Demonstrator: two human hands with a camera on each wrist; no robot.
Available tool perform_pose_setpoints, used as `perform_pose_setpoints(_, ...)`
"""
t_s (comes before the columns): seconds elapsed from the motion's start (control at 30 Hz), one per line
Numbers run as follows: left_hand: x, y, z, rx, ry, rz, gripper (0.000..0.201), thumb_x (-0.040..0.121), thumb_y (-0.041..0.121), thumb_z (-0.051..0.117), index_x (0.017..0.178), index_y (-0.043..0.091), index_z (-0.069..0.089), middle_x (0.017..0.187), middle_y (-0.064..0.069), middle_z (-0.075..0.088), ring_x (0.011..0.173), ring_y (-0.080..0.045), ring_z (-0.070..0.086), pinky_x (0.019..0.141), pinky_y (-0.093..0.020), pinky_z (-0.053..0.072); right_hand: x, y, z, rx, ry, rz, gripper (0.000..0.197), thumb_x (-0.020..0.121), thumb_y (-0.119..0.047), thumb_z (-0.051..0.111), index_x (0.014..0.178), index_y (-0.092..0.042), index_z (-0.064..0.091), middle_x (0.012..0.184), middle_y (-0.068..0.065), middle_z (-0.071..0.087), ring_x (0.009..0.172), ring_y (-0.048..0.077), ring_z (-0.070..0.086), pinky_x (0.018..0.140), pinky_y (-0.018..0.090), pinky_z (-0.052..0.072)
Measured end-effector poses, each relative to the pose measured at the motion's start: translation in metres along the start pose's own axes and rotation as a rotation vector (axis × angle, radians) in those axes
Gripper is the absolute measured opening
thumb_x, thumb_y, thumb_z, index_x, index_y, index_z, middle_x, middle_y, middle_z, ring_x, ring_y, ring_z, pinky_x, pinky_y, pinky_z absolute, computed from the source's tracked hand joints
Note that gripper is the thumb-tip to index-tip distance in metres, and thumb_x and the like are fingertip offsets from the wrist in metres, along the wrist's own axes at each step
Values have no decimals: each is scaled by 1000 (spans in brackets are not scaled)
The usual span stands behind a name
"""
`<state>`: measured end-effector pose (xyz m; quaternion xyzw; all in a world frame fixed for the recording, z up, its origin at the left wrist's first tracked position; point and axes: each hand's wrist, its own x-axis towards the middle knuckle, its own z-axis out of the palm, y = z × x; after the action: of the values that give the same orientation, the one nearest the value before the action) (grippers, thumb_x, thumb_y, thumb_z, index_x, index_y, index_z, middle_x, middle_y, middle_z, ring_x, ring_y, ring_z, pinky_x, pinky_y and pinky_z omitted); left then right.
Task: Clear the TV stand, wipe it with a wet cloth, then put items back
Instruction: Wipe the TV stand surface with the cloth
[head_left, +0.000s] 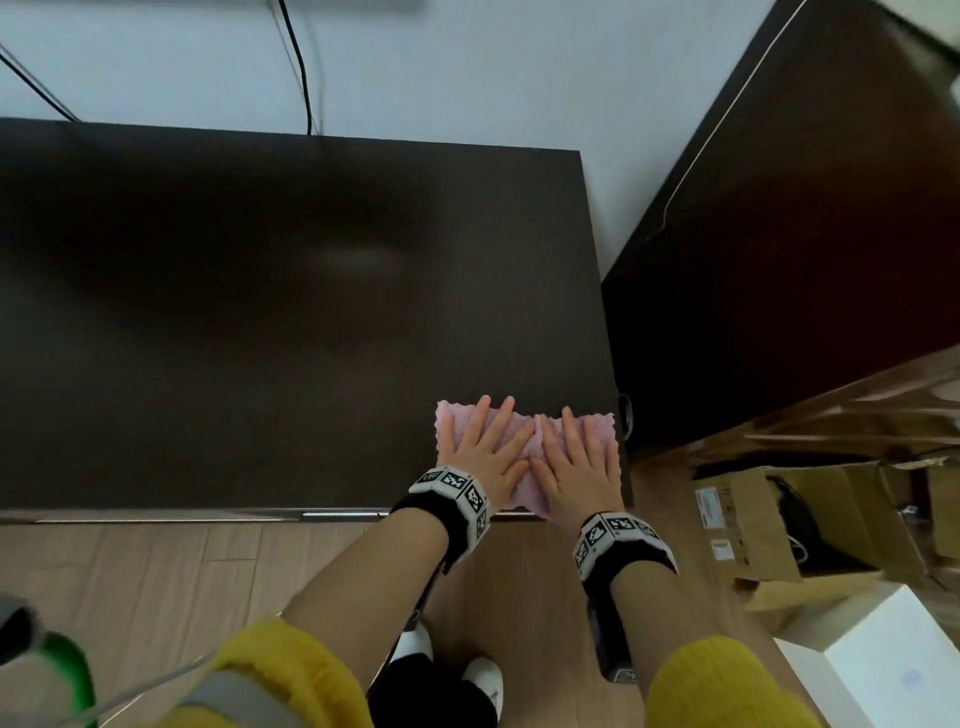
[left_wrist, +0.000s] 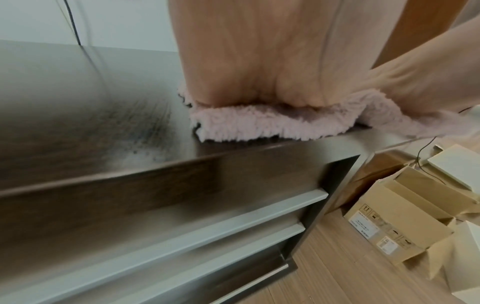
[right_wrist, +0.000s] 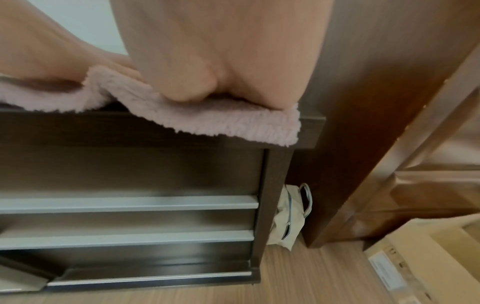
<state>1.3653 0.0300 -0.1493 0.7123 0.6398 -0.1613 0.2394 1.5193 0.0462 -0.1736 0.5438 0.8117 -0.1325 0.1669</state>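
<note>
A pink fluffy cloth (head_left: 597, 431) lies flat on the dark brown TV stand (head_left: 260, 312), at its front right corner. My left hand (head_left: 485, 449) presses on the cloth's left half with straight, spread fingers. My right hand (head_left: 576, 457) presses flat on the right half, beside the left. In the left wrist view the palm (left_wrist: 259, 72) bears down on the cloth (left_wrist: 259, 125) near the stand's front edge. In the right wrist view the cloth (right_wrist: 233, 125) hangs slightly over the front edge under my right hand (right_wrist: 221, 61). The stand's top carries nothing else.
A tall dark cabinet (head_left: 805, 234) stands close to the stand's right end. Cardboard boxes (head_left: 779, 519) and a white box (head_left: 883, 665) sit on the wooden floor at the right. Black cables (head_left: 301, 67) run down the wall behind. A pale bag (right_wrist: 288, 216) is wedged between stand and cabinet.
</note>
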Motion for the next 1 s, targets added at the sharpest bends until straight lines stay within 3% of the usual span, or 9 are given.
perform_pose_setpoints(0.07,-7,1,-1,0,-4,3,54,100,49,12,149,37,-5,158,7,-18,145,-24,-20,114,-58,-8,-3,-6,-1,19,-38,26,67,97,-48,28,148,-33,-12,153,-5,-26,145,19,-19,118,50,-4)
perform_pose_setpoints(0.2,-27,-4,-19,-6,-34,53,48,103,37,21,150,28,19,159,4,16,147,-23,10,115,-51,16,-13,-14,-29,-150,-110,-114,65,97,-28,41,152,-26,5,160,-4,-1,147,19,-9,119,47,2)
perform_pose_setpoints(0.27,-42,-4,-39,-23,24,76,42,102,36,24,133,19,47,137,-5,53,132,-26,44,105,-42,34,-20,-19,-46,-47,-130,-130,52,98,-22,42,147,-29,27,158,-7,16,147,20,3,119,45,3)
perform_pose_setpoints(0.33,-60,-5,-58,-89,108,69,46,101,40,23,104,17,63,104,-6,69,101,-26,63,82,-33,43,-28,-26,-63,127,-117,-108,36,100,-26,36,135,-33,46,147,-8,40,145,16,17,118,46,0)
perform_pose_setpoints(0.4,-77,-12,-78,-181,130,7,46,97,47,27,81,21,60,84,-2,66,83,-24,63,66,-29,40,-38,-37,-87,359,-85,-33,32,101,-35,30,117,-33,59,126,-7,60,133,11,40,118,45,-3)
perform_pose_setpoints(0.47,-86,-26,-98,-235,127,-38,39,92,49,37,73,21,55,79,0,62,81,-24,63,64,-29,41,-46,-48,-115,480,-39,-7,35,100,-40,31,103,-30,64,109,-6,67,115,12,54,118,47,2)
perform_pose_setpoints(0.7,-143,-79,-187,-196,142,-125,29,78,51,53,89,26,64,85,5,64,84,-19,62,73,-33,50,-55,-99,-207,538,79,-97,24,93,-39,42,90,-24,60,89,-4,63,93,18,56,110,53,20)
perform_pose_setpoints(0.87,-194,-130,-217,-268,165,-259,37,59,57,54,72,24,64,67,6,67,67,-17,66,69,-36,57,-61,-159,-261,520,114,-212,23,90,-29,49,112,-33,56,107,-4,65,109,21,56,112,52,16)
perform_pose_setpoints(1.0,-232,-180,-229,-301,180,-290,29,67,51,59,74,23,65,72,4,67,69,-16,65,64,-30,54,-59,-217,-287,499,115,-317,34,89,-21,51,120,-35,52,121,-5,61,116,20,54,114,53,15)
